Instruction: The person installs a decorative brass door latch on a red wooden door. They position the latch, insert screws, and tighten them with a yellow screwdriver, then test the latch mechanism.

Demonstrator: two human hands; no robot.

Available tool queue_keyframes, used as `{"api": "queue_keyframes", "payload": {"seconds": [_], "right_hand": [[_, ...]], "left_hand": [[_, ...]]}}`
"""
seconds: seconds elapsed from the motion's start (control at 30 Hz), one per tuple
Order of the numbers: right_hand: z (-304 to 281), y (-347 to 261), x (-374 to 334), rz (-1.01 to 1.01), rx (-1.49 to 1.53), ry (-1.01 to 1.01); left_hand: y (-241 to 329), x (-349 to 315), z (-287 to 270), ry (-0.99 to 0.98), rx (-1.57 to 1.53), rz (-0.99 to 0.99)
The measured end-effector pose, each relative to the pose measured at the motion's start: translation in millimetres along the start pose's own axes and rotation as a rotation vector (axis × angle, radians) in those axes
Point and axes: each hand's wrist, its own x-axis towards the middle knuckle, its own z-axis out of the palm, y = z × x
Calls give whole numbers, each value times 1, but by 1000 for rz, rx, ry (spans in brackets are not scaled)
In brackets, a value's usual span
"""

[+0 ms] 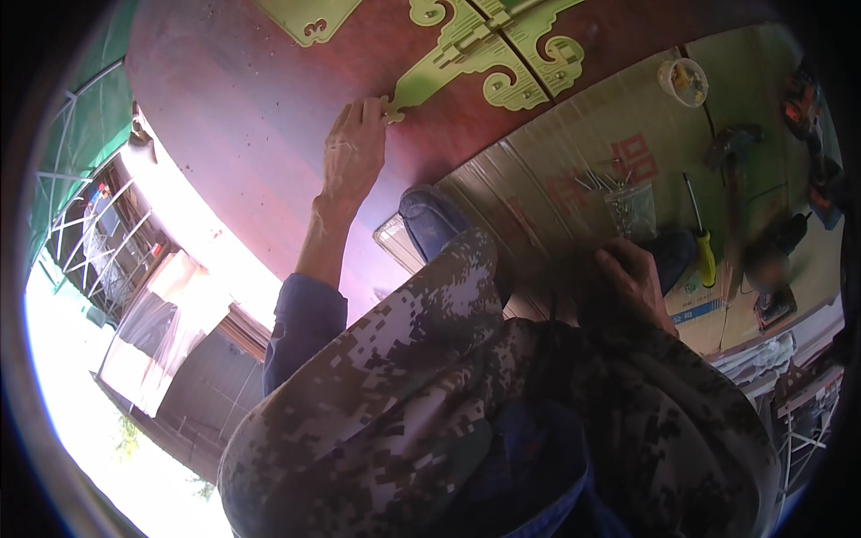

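Observation:
My left hand (356, 148) reaches forward onto a dark red panel (260, 117). Its fingers are closed at the pointed, scrolled end of a brass-coloured ornamental hinge fitting (457, 63), which spans a dark seam in the panel. My right hand (632, 278) rests low by my right knee with its fingers curled; whether anything is in it is hidden in shadow. Just beyond that hand a clear plastic bag (632, 213) holds long metal pieces, perhaps screws or nails. A screwdriver (705, 255) with a yellow handle lies to its right.
Flattened cardboard (529, 179) lies under my shoes. On it are a clear tub (683, 82) with small brass-coloured parts, a hammer (734, 170) and a dark power tool (773, 269). Orange-and-black tools (801, 103) sit far right. Another brass plate (309, 16) lies on the panel.

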Motion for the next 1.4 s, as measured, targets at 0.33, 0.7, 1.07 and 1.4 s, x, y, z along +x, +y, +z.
{"api": "queue_keyframes", "payload": {"seconds": [0.33, 0.7, 1.07, 1.4], "right_hand": [[-55, 7, -33, -364, -682, 823], [-111, 58, -37, -338, -895, 739], [-116, 47, -35, -474, -792, 561], [-85, -5, -30, -509, -445, 159]], "left_hand": [[19, 6, 15, 116, 33, -91], [22, 7, 15, 90, -31, -249], [21, 3, 28, 62, 63, -340], [34, -4, 29, 189, -177, -368]]}}
